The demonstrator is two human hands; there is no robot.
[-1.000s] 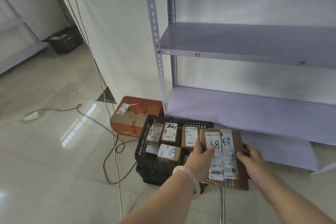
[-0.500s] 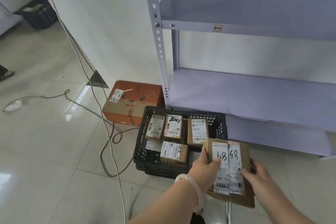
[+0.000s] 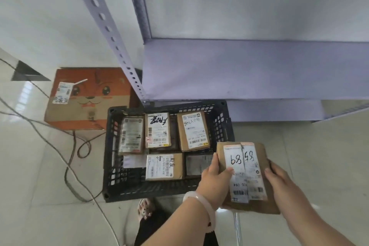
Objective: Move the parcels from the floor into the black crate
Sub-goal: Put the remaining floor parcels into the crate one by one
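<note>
Far to the left of the left hand, an orange carton (image 3: 87,98) with a cartoon face printed on it sits on the floor (image 3: 30,195), with loose cables (image 3: 65,158) trailing across the tiles beside it. Between that carton and the left hand stands the black crate (image 3: 113,166), its lattice walls enclosing several labelled parcels (image 3: 157,130) laid flat in two rows; the crate's near right corner lies just beside the left hand. A grey shelving unit (image 3: 239,70) rises behind the crate, above and beyond both hands. The left hand (image 3: 214,182), with a pale bangle (image 3: 201,208) on its wrist, is closed on the left edge of a brown parcel (image 3: 247,177): the thumb presses on the white label on top, and the fingers wrap underneath. The parcel is held off the floor, label upward, its far left corner overlapping the crate's near right corner in the view; whether it touches the rim cannot be determined. The right hand (image 3: 279,179) grips the parcel's right edge, thumb on the top face and the remaining fingers hidden beneath. A slippered foot (image 3: 145,208) shows below the crate, to the left of the left forearm.
</note>
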